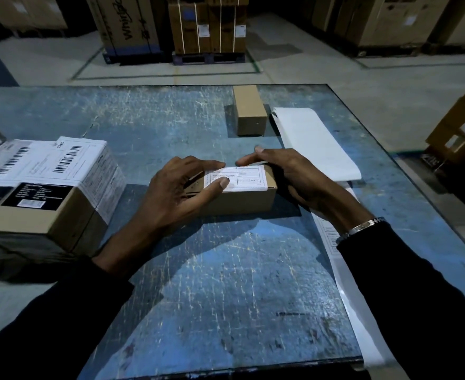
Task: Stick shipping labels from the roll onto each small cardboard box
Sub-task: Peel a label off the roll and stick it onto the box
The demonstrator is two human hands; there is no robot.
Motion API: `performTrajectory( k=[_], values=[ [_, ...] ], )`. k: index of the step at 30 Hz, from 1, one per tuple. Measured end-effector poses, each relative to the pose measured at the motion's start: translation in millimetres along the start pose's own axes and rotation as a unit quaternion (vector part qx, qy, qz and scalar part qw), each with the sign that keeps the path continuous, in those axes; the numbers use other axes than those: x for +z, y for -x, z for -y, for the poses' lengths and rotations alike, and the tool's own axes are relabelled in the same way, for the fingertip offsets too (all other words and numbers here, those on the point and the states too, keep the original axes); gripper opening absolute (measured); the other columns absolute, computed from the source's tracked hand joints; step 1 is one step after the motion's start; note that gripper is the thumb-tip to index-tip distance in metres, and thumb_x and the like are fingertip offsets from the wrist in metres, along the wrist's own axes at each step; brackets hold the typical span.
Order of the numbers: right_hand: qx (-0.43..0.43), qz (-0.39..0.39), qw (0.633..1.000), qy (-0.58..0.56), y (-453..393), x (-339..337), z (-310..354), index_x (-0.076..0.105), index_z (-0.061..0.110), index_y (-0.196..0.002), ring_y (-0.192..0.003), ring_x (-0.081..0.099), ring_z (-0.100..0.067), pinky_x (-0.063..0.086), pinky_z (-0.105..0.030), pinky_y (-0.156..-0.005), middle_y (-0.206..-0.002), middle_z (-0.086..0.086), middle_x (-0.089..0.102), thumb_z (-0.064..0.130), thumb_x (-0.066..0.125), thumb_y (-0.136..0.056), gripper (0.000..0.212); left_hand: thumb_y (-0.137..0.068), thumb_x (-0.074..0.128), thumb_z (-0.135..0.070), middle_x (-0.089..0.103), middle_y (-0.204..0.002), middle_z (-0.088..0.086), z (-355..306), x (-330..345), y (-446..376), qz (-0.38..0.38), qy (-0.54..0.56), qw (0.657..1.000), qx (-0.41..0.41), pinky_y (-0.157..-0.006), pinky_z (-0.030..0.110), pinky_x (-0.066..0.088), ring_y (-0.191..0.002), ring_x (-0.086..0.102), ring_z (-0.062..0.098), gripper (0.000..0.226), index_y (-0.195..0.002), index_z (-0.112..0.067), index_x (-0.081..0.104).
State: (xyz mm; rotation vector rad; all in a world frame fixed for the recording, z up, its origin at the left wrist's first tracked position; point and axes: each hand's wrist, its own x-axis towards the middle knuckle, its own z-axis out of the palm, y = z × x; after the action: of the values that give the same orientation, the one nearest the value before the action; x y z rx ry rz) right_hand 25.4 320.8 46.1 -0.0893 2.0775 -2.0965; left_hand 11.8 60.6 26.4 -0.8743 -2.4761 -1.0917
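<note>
A small cardboard box (pixel 242 200) lies on the blue table (pixel 212 283) in front of me, with a white shipping label (pixel 243 178) on its top. My left hand (pixel 176 193) rests over the box's left end, its thumb pressing on the label's left part. My right hand (pixel 294 176) sits at the box's right end with fingers stretched along its far edge. A second small cardboard box (pixel 249 111), with no label showing, stands farther back. The white label strip (pixel 316 141) runs along the table's right side under my right forearm.
A bigger labelled carton (pixel 47 187) stands at the table's left. Beyond the table, large strapped cartons (pixel 206 26) sit on pallets on the warehouse floor. More cartons (pixel 461 127) stand off the right edge.
</note>
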Motion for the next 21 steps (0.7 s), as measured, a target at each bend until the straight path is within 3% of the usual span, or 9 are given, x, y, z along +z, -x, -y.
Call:
performTrajectory(
  k=[3,6,11,15,21],
  values=[
    [-0.003,0.013,0.999,0.051,3.5,-0.3,-2.0,0.075,0.014,-0.129,-0.117,0.073,-0.025,0.055,-0.035,-0.102,-0.122,-0.007,0.079,0.033,0.056,-0.11,0.033,-0.094,0.064,-0.065,0.073,-0.116,-0.011,3.7,-1.2,-1.0,0.013,-0.002,1.0,0.003,-0.083,0.031,0.049,-0.103,0.063,0.014,0.053,-0.129,-0.027,0.076],
    [0.003,0.042,0.998,0.044,7.8,-3.0,0.8,0.076,0.013,-0.129,-0.123,0.071,-0.026,0.054,-0.035,-0.108,-0.125,-0.007,0.078,0.028,0.068,-0.103,0.031,-0.092,0.062,-0.068,0.073,-0.119,-0.008,6.3,-1.0,-1.0,0.023,-0.026,0.999,0.008,-0.082,0.035,0.05,-0.104,0.062,0.017,0.059,-0.133,-0.028,0.074],
    [-0.003,0.071,0.993,0.096,15.8,-4.3,3.7,0.077,0.013,-0.126,-0.12,0.073,-0.022,0.055,-0.035,-0.108,-0.122,-0.003,0.079,0.016,0.087,-0.08,0.046,-0.095,0.059,-0.067,0.07,-0.116,-0.014,4.2,-0.7,-1.1,0.017,-0.034,0.999,0.012,-0.08,0.023,0.043,-0.101,0.057,0.01,0.053,-0.133,-0.031,0.073],
    [-0.025,0.06,0.991,0.121,14.6,-6.1,3.1,0.077,0.013,-0.124,-0.116,0.074,-0.019,0.057,-0.033,-0.105,-0.12,-0.002,0.08,0.006,0.086,-0.084,0.042,-0.099,0.058,-0.064,0.069,-0.116,-0.014,5.7,-2.3,-1.5,0.035,-0.036,0.998,0.028,-0.078,0.021,0.043,-0.1,0.057,0.012,0.05,-0.136,-0.033,0.071],
    [-0.006,0.122,0.985,0.123,15.7,-12.0,3.7,0.067,0.012,-0.138,-0.125,0.07,-0.019,0.057,-0.029,-0.102,-0.131,-0.003,0.076,-0.009,0.083,-0.081,0.063,-0.097,0.06,-0.056,0.071,-0.123,-0.008,7.4,-7.7,-1.9,0.064,0.005,0.998,0.025,-0.084,0.042,0.052,-0.109,0.061,0.019,0.053,-0.141,-0.027,0.069]
  ],
)
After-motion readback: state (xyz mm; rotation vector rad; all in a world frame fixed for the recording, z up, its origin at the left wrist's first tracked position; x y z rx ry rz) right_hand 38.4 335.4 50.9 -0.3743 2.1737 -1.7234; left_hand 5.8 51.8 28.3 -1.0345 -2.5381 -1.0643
